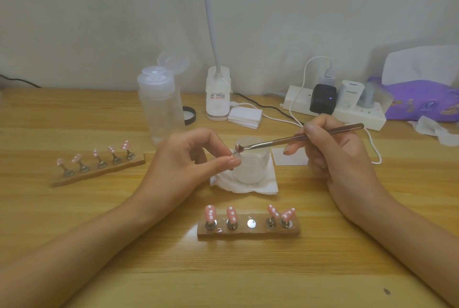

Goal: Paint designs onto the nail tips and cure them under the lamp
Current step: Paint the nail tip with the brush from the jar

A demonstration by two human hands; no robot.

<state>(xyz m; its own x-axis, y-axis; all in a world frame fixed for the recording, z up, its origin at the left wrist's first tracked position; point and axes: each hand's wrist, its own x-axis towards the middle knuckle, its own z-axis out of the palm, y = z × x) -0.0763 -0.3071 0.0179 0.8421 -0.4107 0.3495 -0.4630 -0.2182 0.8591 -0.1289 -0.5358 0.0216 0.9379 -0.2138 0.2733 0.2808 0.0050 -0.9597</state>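
Right hand's (345, 158) brush (298, 137) touches left hand's (188, 158) nail tip (235, 152).

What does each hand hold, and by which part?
Left hand pinches a nail tip by its lower end; right hand holds the brush mid-handle.

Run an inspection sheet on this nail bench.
Surface: light wooden table.
Job's things: near wooden stand, four pink dotted nail tips, middle magnet empty; far wooden stand, five tips; frosted jar on white tissue.
Clutter: clear pump bottle, lid open; white pad stack; purple tissue pack.
Grippers: left hand fingers pinch one pink tip; right hand holds metal-handled brush to it.
Cables: white cable at white power strip; black cable by wall.
Surroundings: white wall; white clip lamp.
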